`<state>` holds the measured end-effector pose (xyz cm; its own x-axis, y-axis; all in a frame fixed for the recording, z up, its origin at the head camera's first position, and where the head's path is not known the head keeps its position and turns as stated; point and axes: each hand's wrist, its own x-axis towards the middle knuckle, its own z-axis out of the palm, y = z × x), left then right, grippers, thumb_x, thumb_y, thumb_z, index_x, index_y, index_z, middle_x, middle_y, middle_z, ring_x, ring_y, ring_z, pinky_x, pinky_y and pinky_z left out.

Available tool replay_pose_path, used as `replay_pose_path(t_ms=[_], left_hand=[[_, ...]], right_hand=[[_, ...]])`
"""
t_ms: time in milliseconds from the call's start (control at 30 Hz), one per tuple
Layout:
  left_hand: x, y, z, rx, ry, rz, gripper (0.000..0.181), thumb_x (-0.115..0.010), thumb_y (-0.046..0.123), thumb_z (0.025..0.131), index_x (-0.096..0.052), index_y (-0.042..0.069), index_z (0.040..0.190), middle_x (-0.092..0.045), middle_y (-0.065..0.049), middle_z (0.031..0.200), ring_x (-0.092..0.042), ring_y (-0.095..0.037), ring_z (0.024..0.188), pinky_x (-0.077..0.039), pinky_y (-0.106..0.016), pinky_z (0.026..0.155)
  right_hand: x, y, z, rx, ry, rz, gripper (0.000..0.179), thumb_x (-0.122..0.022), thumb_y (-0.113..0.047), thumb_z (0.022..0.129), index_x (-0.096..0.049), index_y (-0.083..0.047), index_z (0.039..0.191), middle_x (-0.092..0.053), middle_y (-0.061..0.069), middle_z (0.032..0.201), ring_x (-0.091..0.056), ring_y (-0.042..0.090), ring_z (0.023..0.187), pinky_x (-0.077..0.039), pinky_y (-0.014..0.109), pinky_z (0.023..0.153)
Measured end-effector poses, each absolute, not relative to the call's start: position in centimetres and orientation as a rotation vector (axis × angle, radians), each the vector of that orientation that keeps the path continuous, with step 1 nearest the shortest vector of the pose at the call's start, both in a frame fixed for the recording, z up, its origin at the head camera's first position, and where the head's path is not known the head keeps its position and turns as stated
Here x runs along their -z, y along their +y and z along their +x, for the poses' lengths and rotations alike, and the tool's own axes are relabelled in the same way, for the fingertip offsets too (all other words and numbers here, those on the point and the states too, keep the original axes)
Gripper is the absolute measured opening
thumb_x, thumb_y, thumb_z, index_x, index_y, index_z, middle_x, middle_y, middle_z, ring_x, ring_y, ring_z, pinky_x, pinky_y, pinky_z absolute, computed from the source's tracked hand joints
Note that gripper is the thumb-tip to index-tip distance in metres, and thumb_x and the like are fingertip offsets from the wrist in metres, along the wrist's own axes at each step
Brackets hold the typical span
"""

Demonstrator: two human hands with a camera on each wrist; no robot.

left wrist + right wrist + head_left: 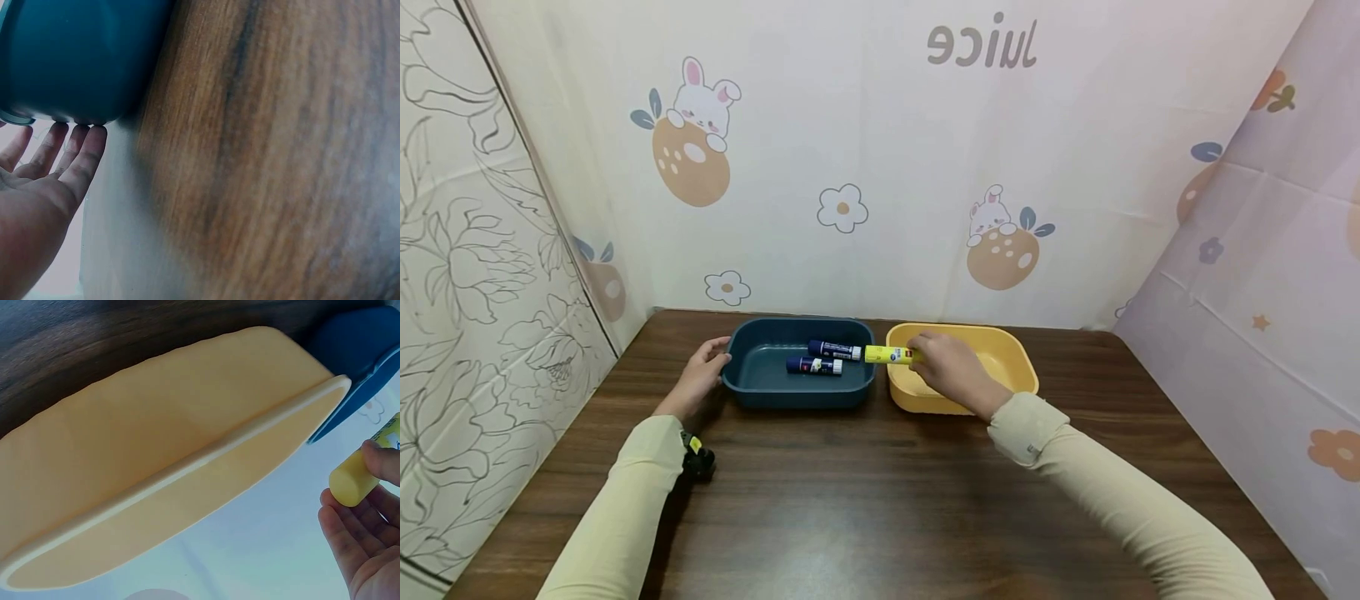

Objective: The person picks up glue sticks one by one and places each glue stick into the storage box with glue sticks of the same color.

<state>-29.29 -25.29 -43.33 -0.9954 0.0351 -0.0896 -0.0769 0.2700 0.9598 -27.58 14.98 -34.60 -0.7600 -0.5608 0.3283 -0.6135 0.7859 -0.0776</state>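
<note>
My right hand [953, 368] pinches a yellow glue stick [887, 354] by one end, thumb against fingers. Held level above the left part of the yellow bin [1022, 379], the stick points toward the blue bin [797, 398]. In the right wrist view the glue stick [353, 481] is above the rim, clear of the bin wall. Two navy glue sticks with white ends, a rear one [835, 350] and a front one [814, 366], lie inside the blue bin. My left hand [698, 375] touches that bin's left end; fairly straight fingertips [94, 137] rest on its outer wall.
Both bins stand side by side near the back edge of the brown wooden table [865, 483]. Behind it hangs a printed curtain [865, 275], with more patterned fabric at both sides. A small black device [698, 462] sits at the left wrist.
</note>
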Motion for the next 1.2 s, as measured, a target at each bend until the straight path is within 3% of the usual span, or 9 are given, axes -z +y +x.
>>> replay_pose_path(t_ms=[333,1000,1200], left_hand=[[43.2,-25.4,-29.6,-1.853,2.426,-0.042,0.051,-0.036,0.02,0.103,-0.023,0.003,0.149,-0.032,-0.024,0.138,-0.039,-0.029,0.111,-0.04,-0.035,0.084],[43.4,-25.4,-29.6,-1.861,2.397,-0.05,0.051,-0.036,0.018,0.102,-0.023,0.002,0.149,-0.03,-0.026,0.142,-0.037,-0.034,0.12,-0.04,-0.038,0.089],[43.4,-25.5,-29.5,-1.863,2.405,-0.049,0.05,-0.036,0.017,0.102,-0.024,0.002,0.148,-0.032,-0.026,0.139,-0.038,-0.033,0.117,-0.041,-0.034,0.085]], right_hand=[[35.2,16.2,-28.7,-0.247,-2.707,0.82,0.027,-0.079,-0.01,0.077,-0.069,-0.002,0.1,-0.064,0.008,0.089,-0.061,0.021,0.074,-0.051,0.036,0.063],[38.2,18.1,-31.0,-0.257,-2.748,0.715,0.023,-0.078,-0.01,0.078,-0.069,-0.001,0.097,-0.062,0.008,0.087,-0.06,0.022,0.072,-0.05,0.037,0.062],[39.0,18.5,-31.0,-0.281,-2.747,0.71,0.024,-0.078,-0.007,0.077,-0.069,0.0,0.098,-0.064,0.01,0.089,-0.061,0.024,0.075,-0.051,0.038,0.064]])
